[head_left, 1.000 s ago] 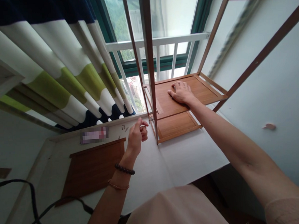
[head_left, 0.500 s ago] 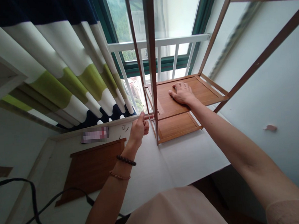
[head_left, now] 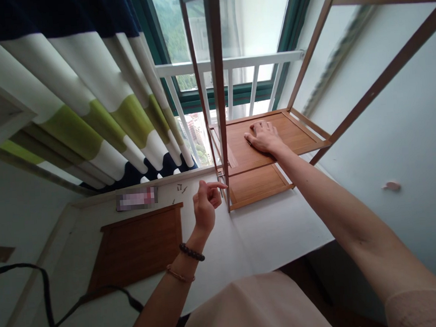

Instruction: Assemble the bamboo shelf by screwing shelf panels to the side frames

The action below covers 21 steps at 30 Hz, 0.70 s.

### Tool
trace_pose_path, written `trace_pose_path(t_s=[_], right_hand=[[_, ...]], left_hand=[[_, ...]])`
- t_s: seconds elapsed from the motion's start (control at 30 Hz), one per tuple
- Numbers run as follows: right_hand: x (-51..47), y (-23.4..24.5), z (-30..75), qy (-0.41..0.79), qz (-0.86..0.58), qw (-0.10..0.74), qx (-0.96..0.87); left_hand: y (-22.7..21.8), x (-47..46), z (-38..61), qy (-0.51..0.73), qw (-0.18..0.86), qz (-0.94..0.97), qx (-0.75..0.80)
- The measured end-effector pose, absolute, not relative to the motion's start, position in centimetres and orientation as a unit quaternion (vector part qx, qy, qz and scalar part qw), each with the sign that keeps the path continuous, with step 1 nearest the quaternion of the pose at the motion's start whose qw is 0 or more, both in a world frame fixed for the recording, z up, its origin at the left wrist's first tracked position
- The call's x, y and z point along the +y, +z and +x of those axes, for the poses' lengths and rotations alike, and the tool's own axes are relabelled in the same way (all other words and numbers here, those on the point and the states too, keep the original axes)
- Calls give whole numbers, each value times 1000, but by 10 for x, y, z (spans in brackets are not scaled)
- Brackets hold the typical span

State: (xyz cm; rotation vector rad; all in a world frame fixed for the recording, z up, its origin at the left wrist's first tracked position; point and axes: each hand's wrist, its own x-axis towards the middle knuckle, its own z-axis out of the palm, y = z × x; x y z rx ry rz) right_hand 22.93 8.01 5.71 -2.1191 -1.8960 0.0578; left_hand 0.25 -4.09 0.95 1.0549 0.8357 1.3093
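A brown wooden shelf rack stands on the white tabletop, with an upper shelf board and a lower shelf board. My right hand lies on the upper board, palm down with fingers spread. Beside the near left post is my left hand, index finger stretched toward the post and the other fingers curled, with nothing visible in it. Whether the fingertip touches the post I cannot tell. Just above that finger, a small silver metal piece sits at the shelf corner.
A loose wooden panel lies on the white tabletop at left. Behind it are a blurred-out flat item and several small screws. A black cable loops at lower left. Curtains and a white railing stand behind.
My left hand has moved slightly down and toward me, away from the silver piece at the shelf corner, its index finger now stretched out. My right hand stays on the upper board.
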Motion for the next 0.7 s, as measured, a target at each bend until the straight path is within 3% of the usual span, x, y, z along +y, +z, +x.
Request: trace_pose_path(t_s=[0.2,0.5,0.7], right_hand=[[80,57,230,19,-739,145,-657],[81,56,230,18,-739,146,-658],[80,57,229,17,-737,147,-659]], left_hand=[[-8,-28,-3,523,515,500,459],[40,-3,6,544,613,452,353],[27,-35,3,571,636,423,302]])
